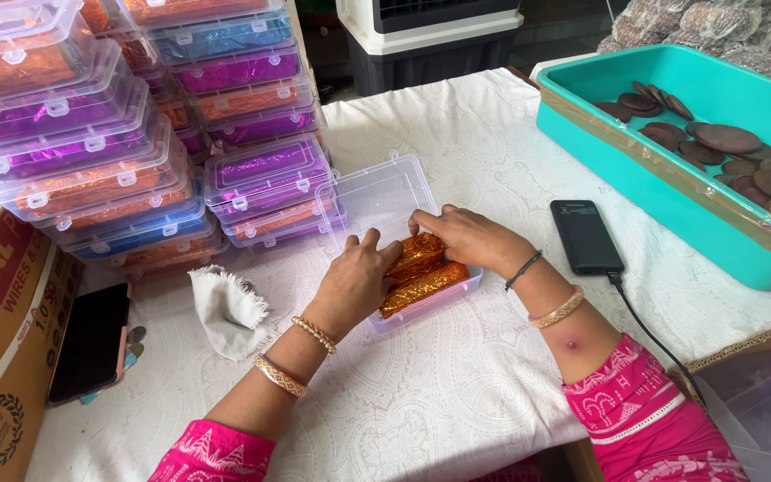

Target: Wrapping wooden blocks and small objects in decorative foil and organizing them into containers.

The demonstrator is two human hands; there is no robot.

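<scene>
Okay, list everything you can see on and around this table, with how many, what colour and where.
Open plastic box: one, clear, table centre, lid up.
Foil-wrapped pieces: at least two, orange-gold, inside the open box.
Closed boxes: many stacked, clear, with purple, orange and blue foil inside, upper left.
Cloth: one, white, left of the open box.
Phone: one, black, cabled, right of the box.
Second phone: one, black, on the cardboard carton at left.
Tub: one, teal, upper right.
Discs: many, brown, round, in the tub.
Tablecloth: white, patterned.
Left hand: on the foil pieces, bangles at the wrist.
Right hand: on the foil pieces, bangle and black thread.
</scene>
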